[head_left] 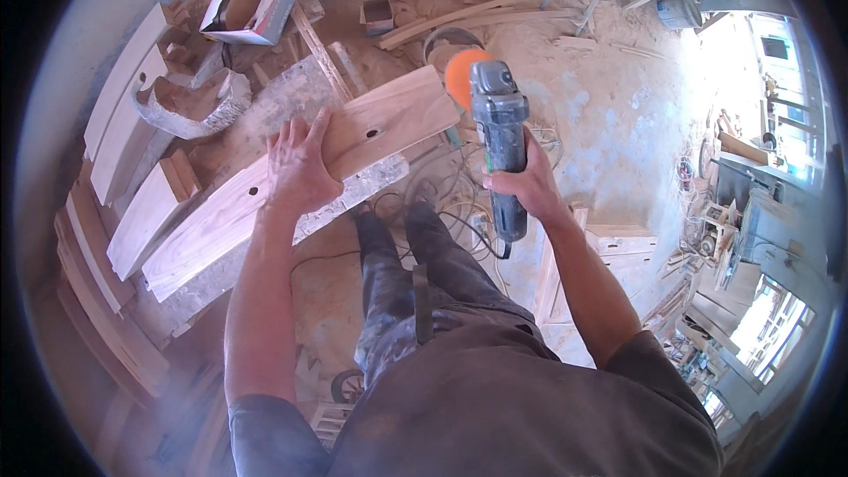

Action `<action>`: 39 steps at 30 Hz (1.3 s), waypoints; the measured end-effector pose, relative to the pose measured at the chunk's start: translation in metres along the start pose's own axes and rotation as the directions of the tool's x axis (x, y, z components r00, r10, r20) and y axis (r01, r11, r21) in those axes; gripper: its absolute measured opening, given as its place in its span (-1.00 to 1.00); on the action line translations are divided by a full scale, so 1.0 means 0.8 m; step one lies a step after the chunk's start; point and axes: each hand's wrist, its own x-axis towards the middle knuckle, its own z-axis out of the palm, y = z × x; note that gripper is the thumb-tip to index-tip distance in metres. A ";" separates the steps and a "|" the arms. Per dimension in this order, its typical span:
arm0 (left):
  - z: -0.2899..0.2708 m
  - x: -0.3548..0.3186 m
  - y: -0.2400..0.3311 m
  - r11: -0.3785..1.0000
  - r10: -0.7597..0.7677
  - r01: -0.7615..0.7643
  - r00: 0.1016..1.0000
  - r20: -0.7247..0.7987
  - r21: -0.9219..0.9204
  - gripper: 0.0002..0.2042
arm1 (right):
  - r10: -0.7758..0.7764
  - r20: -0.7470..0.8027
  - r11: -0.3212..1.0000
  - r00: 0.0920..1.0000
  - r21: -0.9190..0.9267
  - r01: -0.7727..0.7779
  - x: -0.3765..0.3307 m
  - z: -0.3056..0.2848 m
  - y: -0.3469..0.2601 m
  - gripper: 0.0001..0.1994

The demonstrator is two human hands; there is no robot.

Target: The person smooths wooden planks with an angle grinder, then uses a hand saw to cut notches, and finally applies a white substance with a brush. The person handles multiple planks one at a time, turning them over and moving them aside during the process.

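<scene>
1. Your left hand (299,163) presses on top of the board (402,110), fingers spread wide, between its two dark holes.
2. Your right hand (530,181) is wrapped around the body of the sander (502,119); its orange disc (461,79) is at the board's right end, though I cannot tell whether they touch.
3. The board lies slantwise along the near edge of the bench (302,88), its right end jutting past the bench's right edge.

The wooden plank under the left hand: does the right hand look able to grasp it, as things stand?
Probably not: the right hand is wrapped around the angle grinder, whose orange disc is by the right end of the plank. The plank between disc and left hand looks uncovered, though.
</scene>
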 end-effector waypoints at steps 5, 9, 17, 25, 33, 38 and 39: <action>-0.008 0.011 -0.006 0.998 -0.011 0.014 0.998 0.054 -0.065 0.14 | -0.033 -0.006 0.994 0.999 -0.107 0.032 0.015 -0.021 0.003 -0.25; -0.019 0.019 -0.016 0.995 -0.005 0.014 0.996 0.086 -0.102 0.19 | 0.007 -0.029 1.000 1.000 -0.005 -0.007 0.006 -0.025 -0.014 -0.26; -0.027 0.023 -0.004 0.993 -0.040 0.056 0.986 0.161 -0.100 0.23 | -0.103 0.094 0.962 0.990 -0.245 0.124 0.050 -0.025 -0.045 -0.34; 0.022 -0.020 0.006 1.000 0.010 -0.007 0.995 -0.095 0.025 -0.17 | 0.026 -0.079 0.978 0.997 0.207 -0.009 0.040 -0.013 -0.054 -0.46; 0.051 -0.087 0.032 0.907 -0.398 0.255 0.778 -0.487 -0.334 -0.06 | 0.183 -0.212 0.970 0.960 0.199 -0.141 -0.046 -0.046 0.014 -0.63; 0.125 -0.193 -0.028 -0.192 -0.965 -0.075 0.199 0.174 -0.979 -0.23 | 0.279 -0.147 0.891 0.949 0.409 -0.198 -0.086 -0.066 0.040 -0.67; 0.113 -0.201 -0.050 -0.615 -0.763 -0.225 0.411 0.498 -0.756 -0.26 | 0.325 -0.127 0.843 0.937 0.489 -0.226 -0.096 -0.071 0.044 -0.67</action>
